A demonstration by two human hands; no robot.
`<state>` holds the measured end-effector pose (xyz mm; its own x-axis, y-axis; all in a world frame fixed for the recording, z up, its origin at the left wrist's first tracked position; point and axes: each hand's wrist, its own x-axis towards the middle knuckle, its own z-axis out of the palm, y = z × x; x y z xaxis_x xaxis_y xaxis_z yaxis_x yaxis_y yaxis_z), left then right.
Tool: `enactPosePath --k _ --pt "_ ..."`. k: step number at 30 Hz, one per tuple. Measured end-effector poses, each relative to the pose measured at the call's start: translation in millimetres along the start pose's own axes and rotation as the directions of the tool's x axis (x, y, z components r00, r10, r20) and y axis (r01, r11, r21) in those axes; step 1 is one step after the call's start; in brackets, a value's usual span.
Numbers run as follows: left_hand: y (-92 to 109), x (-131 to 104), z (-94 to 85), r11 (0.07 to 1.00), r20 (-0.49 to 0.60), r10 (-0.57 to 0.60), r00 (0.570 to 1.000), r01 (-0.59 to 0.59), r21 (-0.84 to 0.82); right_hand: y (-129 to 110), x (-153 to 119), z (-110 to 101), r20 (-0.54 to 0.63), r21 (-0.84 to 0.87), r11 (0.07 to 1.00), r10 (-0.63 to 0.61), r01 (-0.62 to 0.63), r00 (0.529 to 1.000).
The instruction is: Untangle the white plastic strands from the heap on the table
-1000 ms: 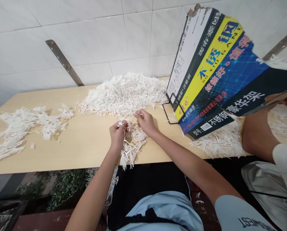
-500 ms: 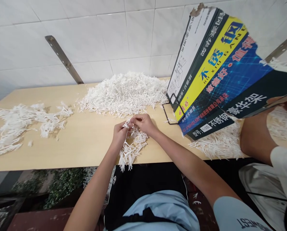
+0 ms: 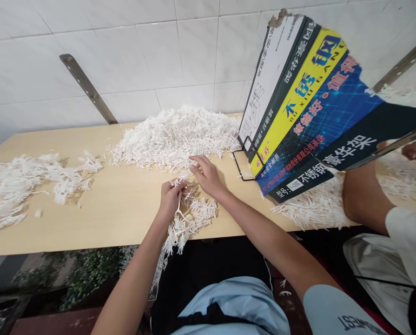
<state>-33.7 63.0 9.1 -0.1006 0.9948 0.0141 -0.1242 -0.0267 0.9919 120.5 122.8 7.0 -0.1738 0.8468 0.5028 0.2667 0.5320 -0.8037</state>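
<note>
In the head view my left hand [image 3: 171, 194] is closed, pinching a bunch of white branched strands [image 3: 184, 228] that trails down over the table's front edge. My right hand [image 3: 208, 176] lies just to the right with thumb and fingers apart, holding nothing that I can see. Its fingertips point toward a large heap of small white pieces [image 3: 180, 135] against the wall. More white clumped strands [image 3: 16, 184] lie spread on the left of the table. What exactly the white pieces are, I cannot make out.
A printed cardboard panel [image 3: 298, 116] stands at the right in a black wire stand [image 3: 244, 165]. Behind it are more white strands [image 3: 308, 209] and another person's arm [image 3: 364, 200]. The wooden tabletop [image 3: 106, 218] meets a tiled wall with metal brackets [image 3: 89, 88]. Green plants [image 3: 89, 274] show below.
My right hand has come away from my left and its fingers have spread. The left hand still pinches the strands, slightly lower and further left. The whole view has shifted a little.
</note>
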Motion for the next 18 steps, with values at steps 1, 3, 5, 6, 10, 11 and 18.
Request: enactPosePath --k 1,3,5,6,10,11,18 --pt "-0.7 0.4 0.3 1.000 0.001 0.011 1.000 -0.011 0.018 -2.5 -1.2 -1.0 0.030 0.010 0.999 -0.033 0.033 0.999" --pt "-1.9 1.3 0.2 0.997 0.011 0.032 0.999 -0.033 0.070 -6.0 -2.8 -3.5 0.108 0.061 0.997 -0.063 0.057 0.992" --pt "-2.8 2.4 -0.8 0.991 0.016 0.050 0.999 -0.052 0.120 -8.0 -3.9 -4.5 0.158 0.077 0.996 -0.061 0.049 0.986" --pt "-3.4 2.9 -1.5 0.988 0.019 0.060 0.998 -0.062 0.141 -8.5 -4.6 -4.0 0.166 0.066 0.997 -0.052 0.042 0.985" --pt "-6.1 3.9 -3.4 0.981 0.028 0.082 0.996 -0.085 0.176 -5.7 -6.1 1.1 0.139 0.027 1.000 -0.003 -0.001 0.990" --pt "-6.9 3.6 -3.6 0.982 0.030 0.076 0.997 -0.080 0.169 -2.9 -5.3 1.9 0.118 0.037 0.999 0.025 -0.030 0.993" --pt "-5.9 -2.3 -3.4 0.994 0.034 0.038 0.999 -0.041 0.104 24.1 10.0 -5.6 -0.129 0.331 0.870 0.425 -0.365 0.896"
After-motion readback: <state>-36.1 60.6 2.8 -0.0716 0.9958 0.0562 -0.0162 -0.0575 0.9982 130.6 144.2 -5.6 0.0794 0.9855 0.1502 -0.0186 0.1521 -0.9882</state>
